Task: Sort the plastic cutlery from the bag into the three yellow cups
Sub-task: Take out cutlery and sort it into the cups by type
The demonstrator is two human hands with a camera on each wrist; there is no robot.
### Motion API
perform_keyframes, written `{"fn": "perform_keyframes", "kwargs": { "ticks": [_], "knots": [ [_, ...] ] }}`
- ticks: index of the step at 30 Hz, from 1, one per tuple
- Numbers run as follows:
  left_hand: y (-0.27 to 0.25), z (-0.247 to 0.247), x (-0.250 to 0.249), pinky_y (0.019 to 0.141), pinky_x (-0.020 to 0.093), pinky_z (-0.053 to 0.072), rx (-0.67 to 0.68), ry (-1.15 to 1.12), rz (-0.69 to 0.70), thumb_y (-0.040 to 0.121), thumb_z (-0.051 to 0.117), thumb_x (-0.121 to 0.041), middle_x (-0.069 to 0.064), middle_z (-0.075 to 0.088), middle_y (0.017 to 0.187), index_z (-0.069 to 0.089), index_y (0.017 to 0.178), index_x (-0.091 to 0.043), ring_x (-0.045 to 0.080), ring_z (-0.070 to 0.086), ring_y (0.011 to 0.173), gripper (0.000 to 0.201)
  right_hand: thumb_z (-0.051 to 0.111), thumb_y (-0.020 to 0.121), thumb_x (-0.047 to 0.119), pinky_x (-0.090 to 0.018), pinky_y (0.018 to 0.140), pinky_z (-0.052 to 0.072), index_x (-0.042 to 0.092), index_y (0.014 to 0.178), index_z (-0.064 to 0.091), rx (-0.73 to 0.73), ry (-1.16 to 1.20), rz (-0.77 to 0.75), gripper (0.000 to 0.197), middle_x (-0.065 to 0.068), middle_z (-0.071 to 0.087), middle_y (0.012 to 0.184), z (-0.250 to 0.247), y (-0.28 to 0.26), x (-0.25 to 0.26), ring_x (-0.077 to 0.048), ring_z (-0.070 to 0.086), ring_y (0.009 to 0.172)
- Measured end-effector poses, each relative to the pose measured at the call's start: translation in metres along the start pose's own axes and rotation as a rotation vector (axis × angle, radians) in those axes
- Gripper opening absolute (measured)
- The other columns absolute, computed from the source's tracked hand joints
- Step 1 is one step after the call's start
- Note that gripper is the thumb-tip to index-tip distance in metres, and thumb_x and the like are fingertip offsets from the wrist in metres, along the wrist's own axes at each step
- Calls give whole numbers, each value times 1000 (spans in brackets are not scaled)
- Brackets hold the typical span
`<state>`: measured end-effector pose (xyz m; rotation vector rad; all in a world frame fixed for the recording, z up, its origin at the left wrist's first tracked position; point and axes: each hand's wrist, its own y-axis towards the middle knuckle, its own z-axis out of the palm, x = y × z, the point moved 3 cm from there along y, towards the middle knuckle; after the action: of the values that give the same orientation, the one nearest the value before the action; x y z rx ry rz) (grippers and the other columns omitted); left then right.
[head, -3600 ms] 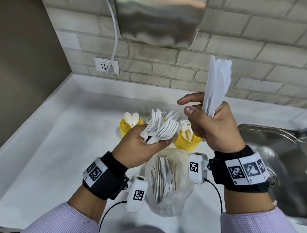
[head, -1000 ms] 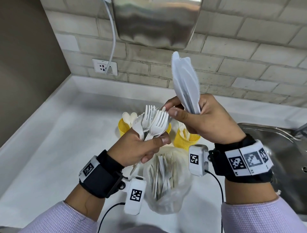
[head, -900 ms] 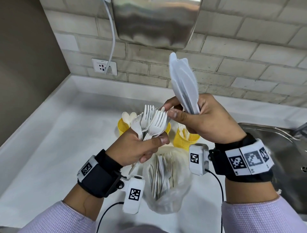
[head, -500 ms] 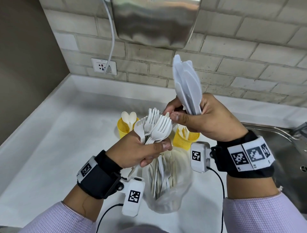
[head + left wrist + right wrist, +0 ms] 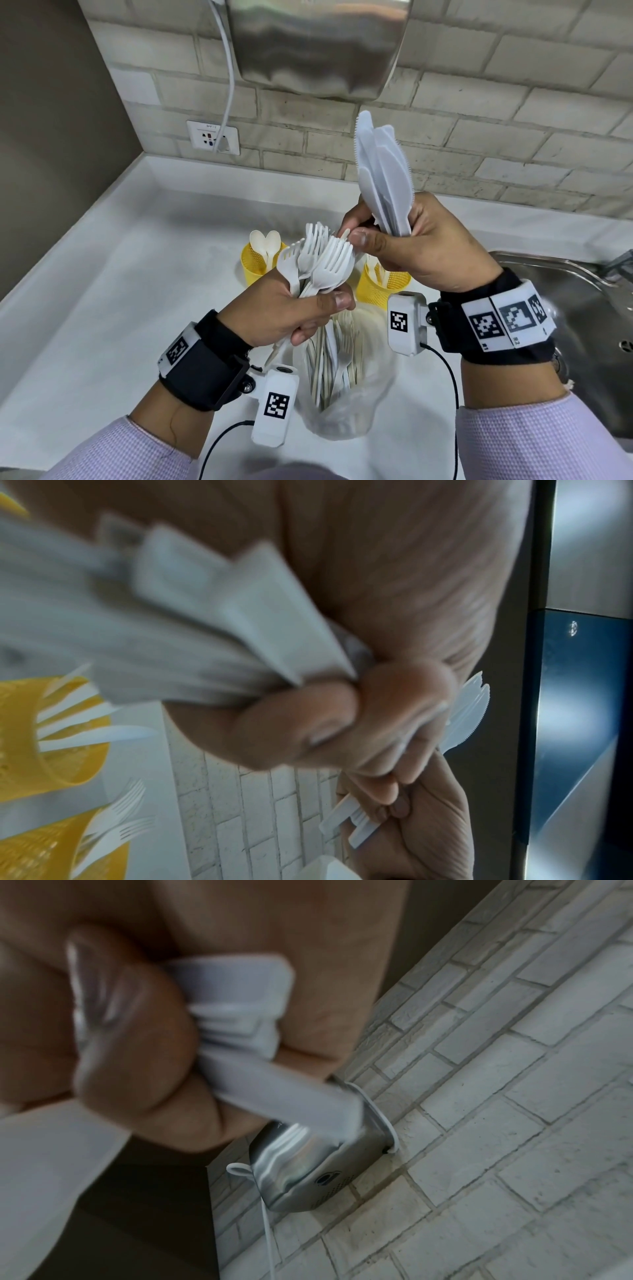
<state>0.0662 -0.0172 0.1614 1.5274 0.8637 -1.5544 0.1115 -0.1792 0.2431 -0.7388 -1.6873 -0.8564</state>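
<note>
My left hand (image 5: 308, 308) grips a bundle of white plastic forks (image 5: 322, 263) by the handles, tines up; its fingers (image 5: 342, 723) curl round them. My right hand (image 5: 394, 240) holds a fan of white knives (image 5: 383, 178) upright, with thumb and forefinger touching the fork heads. Behind the hands stand the yellow cups: one with spoons (image 5: 255, 263) on the left, one with forks (image 5: 380, 284) on the right. The fork bundle hides the middle cup in the head view. A clear bag (image 5: 346, 377) with several more pieces lies on the counter below my hands.
A white counter (image 5: 120, 291) runs to a brick wall with a socket (image 5: 212, 137). A steel hand dryer (image 5: 315, 44) hangs above the cups. A steel sink (image 5: 582, 308) lies at the right.
My right hand with the knives has come left and down until its thumb and forefinger meet the fork heads. The left hand has turned the forks more upright and keeps its grip.
</note>
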Motion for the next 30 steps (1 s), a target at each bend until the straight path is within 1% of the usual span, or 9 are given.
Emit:
{"fn": "perform_keyframes", "kwargs": {
  "ticks": [2,6,10,14,16,19,24,26,30],
  "knots": [
    [0,0,0,44,21,37,0,16,3,96,64,-17,-6,44,50,67,87,-9,14,36,37,12,67,92,6,-12,46,36,7,96,69,-16,-26,-21,4,12,65,68,-2,0,-2,0,49,45],
    [1,-1,3,44,23,37,-10,21,-1,97,64,-17,-8,46,50,63,88,-4,12,37,37,16,62,96,18,-23,41,24,11,93,66,-72,-29,-51,9,13,51,59,-4,2,-2,-9,32,43],
    [1,-2,4,44,22,37,-23,7,-2,96,64,-17,-5,44,52,67,84,-13,14,36,38,13,57,99,19,-27,41,21,9,96,62,-163,58,-80,12,-18,35,58,-8,7,-4,-17,24,40],
    [2,-4,6,43,21,36,-40,15,-4,96,67,-19,-3,46,52,68,84,-15,14,36,37,13,48,106,17,-26,42,23,11,97,61,-234,103,-174,17,-35,50,72,-10,9,1,-21,21,38],
    [3,-4,6,42,21,36,-43,16,-9,95,66,-18,-5,47,53,67,87,-9,13,36,38,13,45,107,15,-26,40,22,13,94,57,-286,150,-214,18,-26,65,85,-9,9,3,-15,25,38],
    [4,-4,7,42,21,35,-53,49,-17,98,65,-14,-8,51,51,64,90,-1,10,36,38,16,46,107,19,-26,38,19,14,92,55,-344,193,-235,19,-14,70,85,-6,9,0,-10,28,36],
    [3,-4,5,41,21,34,-80,14,4,95,67,-15,-1,55,68,67,85,-16,11,36,41,11,59,97,29,-21,40,35,2,115,60,-394,232,-185,32,-22,74,105,-1,4,-13,-1,41,40],
    [2,-3,5,40,21,33,-88,26,-12,99,63,-6,-9,56,60,62,83,-15,9,35,40,18,61,91,17,-9,49,43,-6,111,60,-375,261,-171,30,-27,71,111,4,-1,-13,3,56,47],
    [1,-3,2,40,20,32,-96,38,-23,100,56,-2,-12,57,55,59,84,-14,6,35,40,21,73,87,13,-22,37,24,5,96,72,-312,251,-55,11,-14,76,114,11,-5,-27,-10,32,36]
  ]
}}
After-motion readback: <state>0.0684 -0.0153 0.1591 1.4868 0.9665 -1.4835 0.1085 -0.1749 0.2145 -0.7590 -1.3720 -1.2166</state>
